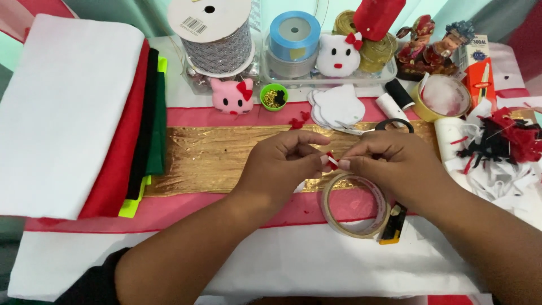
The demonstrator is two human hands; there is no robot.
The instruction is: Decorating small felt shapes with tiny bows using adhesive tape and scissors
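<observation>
Both hands pinch one small red-and-white piece above the middle of the desk.

We note the left hand (282, 161) and right hand (389, 158) meeting fingertip to fingertip, each curled nearly closed, thumb against forefinger, sharing a grip on the small red-and-white piece (332, 160) held between them. It sits in the narrow gap where the two hands touch, raised over the gold strip (209, 155) that runs across the desk. Just below the right hand we see a tape ring (354, 204) lying flat, with a small black-and-yellow cutter (393, 223) touching its right side. Toward the far edge lie white cat-face cutouts (339, 105) and a pink plush face (232, 96). At the left edge sits a stack of felt sheets (73, 113).
</observation>
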